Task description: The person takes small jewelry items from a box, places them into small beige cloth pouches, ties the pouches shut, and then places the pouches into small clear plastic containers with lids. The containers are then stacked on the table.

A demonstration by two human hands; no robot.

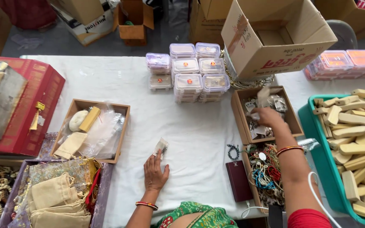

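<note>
My left hand (156,172) rests flat on the white tablecloth (119,84), its fingertips on a small clear packet (161,146). My right hand (266,116) reaches into a brown cardboard box (239,116) full of small clear packets and pinches one of them (262,98). Both wrists wear red and gold bangles. A white cable runs along my right arm.
Stacked clear plastic boxes (187,71) stand at the centre back, an open carton (275,36) behind the right box. A teal tray of wooden pieces (358,143) sits right. Coloured beads (267,173), a maroon case (238,180), a wooden tray (90,131), cloth pouches (53,198) and red boxes (26,105) lie around.
</note>
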